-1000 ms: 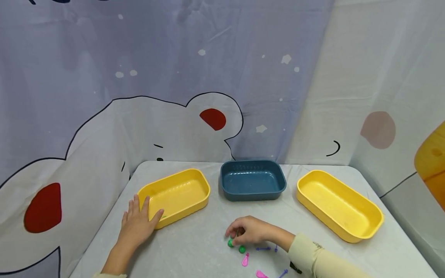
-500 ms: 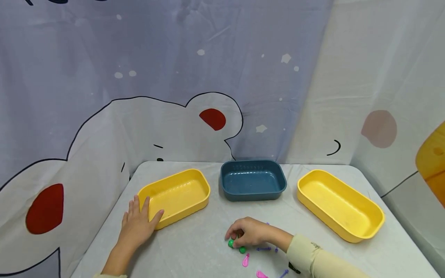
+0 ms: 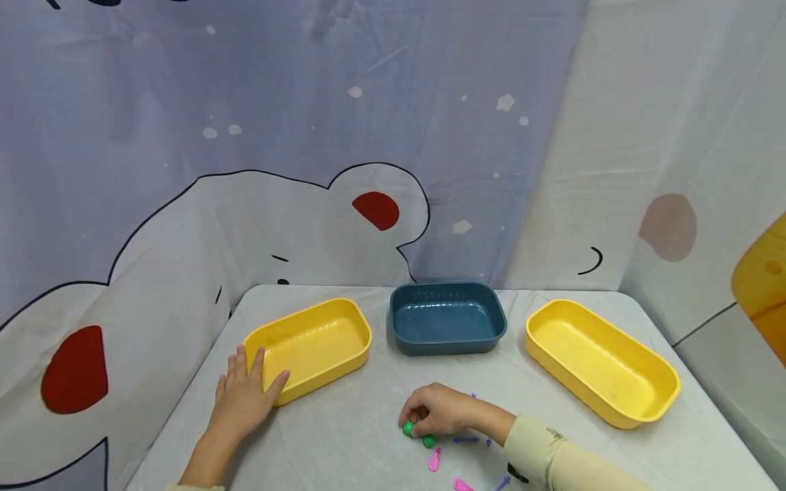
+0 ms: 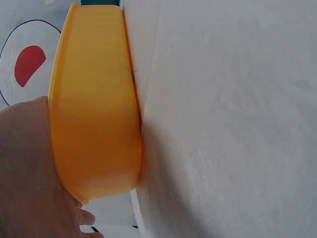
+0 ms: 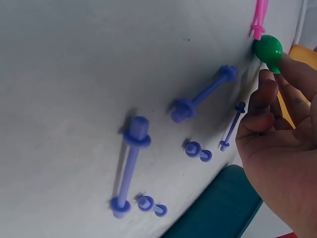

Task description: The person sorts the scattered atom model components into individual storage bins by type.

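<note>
My left hand (image 3: 239, 399) rests on the near left corner of the left yellow tray (image 3: 325, 380), fingers straight and spread, thumb over the near rim. In the left wrist view, the yellow tray wall (image 4: 94, 109) stands beside the hand (image 4: 25, 168). Low over the table, my right hand (image 3: 445, 409) pinches a small round green piece (image 3: 408, 428) between thumb and forefinger. A second green piece (image 3: 428, 442) lies just beside it. The right wrist view has a glossy green piece with a short neck (image 5: 268, 49) at the fingertips of the right hand (image 5: 282, 129).
Pink teardrop-shaped pieces (image 3: 434, 460) and several purple dumbbell-shaped pegs (image 3: 467, 440) lie around the right hand. One larger purple peg (image 5: 130, 168) shows in the right wrist view. A blue tray (image 3: 447, 346) stands at the back, and another yellow tray (image 3: 598, 365) is at the right.
The right hand has shifted very slightly, its fingers staying at the same green piece. The left hand and the trays keep their places.
</note>
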`<state>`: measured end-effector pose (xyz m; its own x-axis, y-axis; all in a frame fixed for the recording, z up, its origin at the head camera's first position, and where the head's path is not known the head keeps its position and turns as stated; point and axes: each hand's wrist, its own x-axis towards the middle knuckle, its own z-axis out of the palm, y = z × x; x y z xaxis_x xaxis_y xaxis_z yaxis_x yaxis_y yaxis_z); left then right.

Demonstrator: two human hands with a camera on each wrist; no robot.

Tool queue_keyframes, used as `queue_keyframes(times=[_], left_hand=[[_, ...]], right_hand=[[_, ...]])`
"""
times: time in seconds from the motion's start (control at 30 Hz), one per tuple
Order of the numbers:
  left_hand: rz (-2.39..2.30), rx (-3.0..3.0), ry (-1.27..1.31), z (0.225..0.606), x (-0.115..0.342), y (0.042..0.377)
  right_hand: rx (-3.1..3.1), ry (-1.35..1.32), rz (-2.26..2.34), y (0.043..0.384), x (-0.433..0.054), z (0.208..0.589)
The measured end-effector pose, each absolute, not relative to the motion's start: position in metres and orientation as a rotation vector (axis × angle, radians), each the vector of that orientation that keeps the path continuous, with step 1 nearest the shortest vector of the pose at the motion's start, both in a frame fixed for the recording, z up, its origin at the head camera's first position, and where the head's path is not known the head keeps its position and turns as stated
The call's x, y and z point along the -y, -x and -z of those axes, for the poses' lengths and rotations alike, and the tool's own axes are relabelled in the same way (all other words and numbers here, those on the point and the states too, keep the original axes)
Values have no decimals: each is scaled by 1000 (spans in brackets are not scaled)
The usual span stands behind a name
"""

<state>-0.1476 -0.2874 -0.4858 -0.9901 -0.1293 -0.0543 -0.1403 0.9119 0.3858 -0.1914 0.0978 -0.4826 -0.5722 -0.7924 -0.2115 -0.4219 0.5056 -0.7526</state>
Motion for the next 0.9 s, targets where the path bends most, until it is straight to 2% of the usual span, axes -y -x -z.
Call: queue_keyframes(times=[0.9], left_hand=[[-626,-3048,215,485,287,148]], right_hand=[[-2270,1034,964,218,-83,446]])
